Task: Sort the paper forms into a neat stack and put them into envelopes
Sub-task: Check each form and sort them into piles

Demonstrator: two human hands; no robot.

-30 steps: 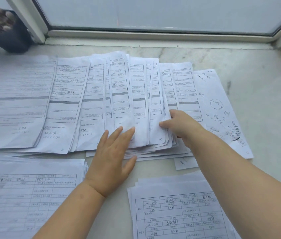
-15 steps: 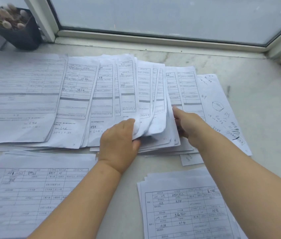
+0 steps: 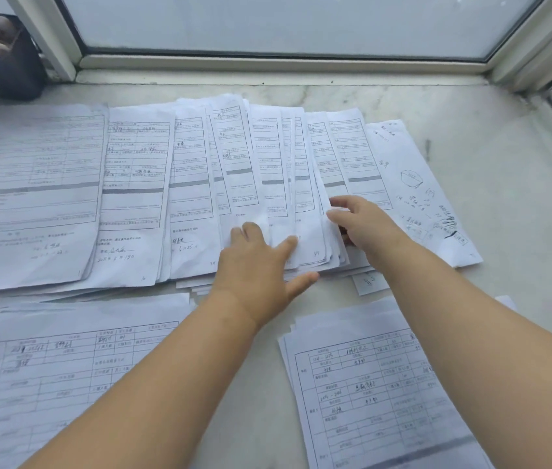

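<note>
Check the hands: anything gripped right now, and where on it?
The right hand pinches the fanned forms at their lower right edge. The left hand lies flat on the forms' lower ends, fingers spread, gripping nothing.

a fan of overlapping paper forms point(image 3: 200, 184) lies spread across the pale marble worktop point(image 3: 504, 211) below a window. the left hand point(image 3: 257, 265) rests on their lower edges, fingers spread; the right hand point(image 3: 366, 225) pinches a few sheets beside it. two more form stacks lie nearer.

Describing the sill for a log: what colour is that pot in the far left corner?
Dark, near black pot, seen in the head view.
</note>
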